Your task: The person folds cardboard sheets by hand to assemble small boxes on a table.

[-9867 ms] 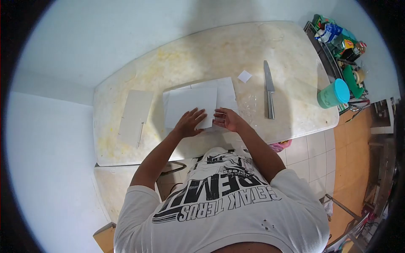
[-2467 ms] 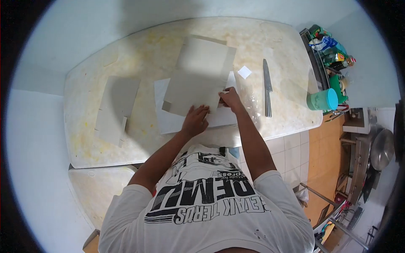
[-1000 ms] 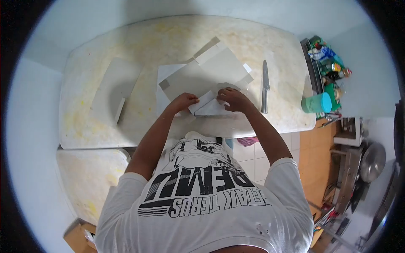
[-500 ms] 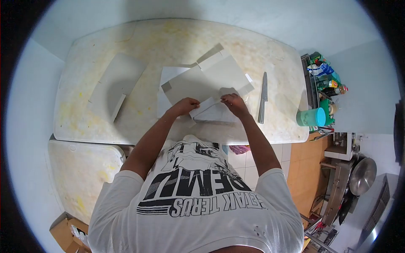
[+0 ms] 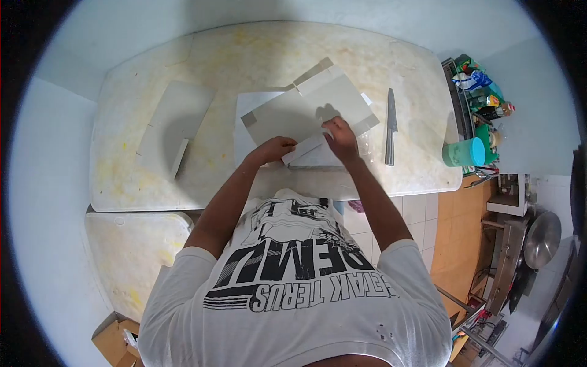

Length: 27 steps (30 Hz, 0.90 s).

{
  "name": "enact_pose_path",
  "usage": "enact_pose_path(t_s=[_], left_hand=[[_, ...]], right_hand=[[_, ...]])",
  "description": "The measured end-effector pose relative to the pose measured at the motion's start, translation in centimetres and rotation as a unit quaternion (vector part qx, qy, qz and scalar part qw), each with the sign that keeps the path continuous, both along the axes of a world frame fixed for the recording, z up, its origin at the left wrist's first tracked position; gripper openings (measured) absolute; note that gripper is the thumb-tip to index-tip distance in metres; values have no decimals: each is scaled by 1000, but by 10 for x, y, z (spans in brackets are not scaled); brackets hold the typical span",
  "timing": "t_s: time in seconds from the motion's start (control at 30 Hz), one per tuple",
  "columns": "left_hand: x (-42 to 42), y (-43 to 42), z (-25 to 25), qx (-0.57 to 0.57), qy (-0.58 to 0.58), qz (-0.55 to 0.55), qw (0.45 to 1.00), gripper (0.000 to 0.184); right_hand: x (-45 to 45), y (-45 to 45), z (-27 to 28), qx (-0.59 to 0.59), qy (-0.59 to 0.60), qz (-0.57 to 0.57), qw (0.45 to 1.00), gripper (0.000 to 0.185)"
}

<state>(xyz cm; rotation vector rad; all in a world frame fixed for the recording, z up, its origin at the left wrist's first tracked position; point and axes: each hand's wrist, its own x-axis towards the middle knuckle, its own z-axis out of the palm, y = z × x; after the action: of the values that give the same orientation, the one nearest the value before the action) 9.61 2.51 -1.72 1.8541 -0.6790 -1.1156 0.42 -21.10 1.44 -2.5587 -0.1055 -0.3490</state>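
A grey cardboard sheet [image 5: 312, 101], notched and with small corner flaps, lies at an angle before me on the table. Its near edge carries a folded, paler flap [image 5: 304, 151]. My left hand [image 5: 275, 150] is closed, pinching the left end of this flap. Over the right part of the sheet, my right hand [image 5: 341, 139] is raised with bent fingers and a gap between thumb and forefinger; nothing shows in it. White paper [image 5: 244, 136] sticks out from under the cardboard. To the right lies a kitchen knife [image 5: 391, 131], its blade pointing away from me.
A second grey cardboard piece [image 5: 174, 119] with a raised flap lies on the left of the stained white table [image 5: 244, 55]. At the right edge stand a turquoise container [image 5: 463, 153] and a rack [image 5: 457, 101] with bottles and packets. A cardboard box [image 5: 113, 342] sits low at left.
My right hand has come off the flap and moved slightly up and away from me, its fingers loosening. My left hand keeps its pinch. The whole view has shifted a little.
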Motion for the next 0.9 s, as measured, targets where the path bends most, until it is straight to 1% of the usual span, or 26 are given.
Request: enact_pose_path(t_s=[0.07, 0.13, 0.23, 0.33, 0.4, 0.43, 0.5, 0.53, 0.6, 0.63, 0.73, 0.8, 0.83, 0.9], left_hand=[[-2, 1, 4, -3, 39, 22, 999, 34], [-3, 1, 7, 4, 60, 33, 998, 34], [-2, -3, 9, 14, 56, 35, 998, 32], [-4, -1, 9, 15, 38, 45, 998, 27], [-2, -2, 8, 29, 17, 39, 999, 26], [2, -2, 4, 31, -57, -1, 998, 27], [7, -3, 0, 31, -203, -84, 975, 29], [10, -5, 0, 41, -209, -83, 973, 28], [10, -11, 4, 59, -219, -83, 970, 27], [10, -14, 9, 71, -218, -96, 969, 26], [14, -23, 20, 93, -226, -135, 960, 25], [15, -27, 24, 89, -243, -171, 951, 24], [14, -28, 27, 89, -231, -171, 954, 24], [11, -29, 35, 89, -209, -170, 959, 24]], right_hand=[[-19, 33, 5, 19, 22, 15, 999, 33], [-42, 66, 12, -6, 44, 158, 986, 32], [-54, 97, 3, -45, -5, 223, 974, 31], [-49, 106, -27, -70, 65, 213, 972, 26], [-44, 107, -36, 7, -11, 164, 986, 17], [-41, 106, -37, 45, -51, 137, 988, 14], [-45, 103, -31, 113, -11, 75, 991, 12], [-48, 103, -26, 147, 10, 43, 988, 12], [-56, 102, -27, 184, 34, 16, 982, 14], [-60, 101, -28, 202, 46, 2, 978, 15], [-68, 99, -27, 262, 109, -85, 955, 15], [-67, 95, -28, 265, 86, -82, 957, 16], [-65, 93, -28, 267, 74, -83, 957, 17], [-60, 89, -28, 299, 111, -87, 944, 20]])
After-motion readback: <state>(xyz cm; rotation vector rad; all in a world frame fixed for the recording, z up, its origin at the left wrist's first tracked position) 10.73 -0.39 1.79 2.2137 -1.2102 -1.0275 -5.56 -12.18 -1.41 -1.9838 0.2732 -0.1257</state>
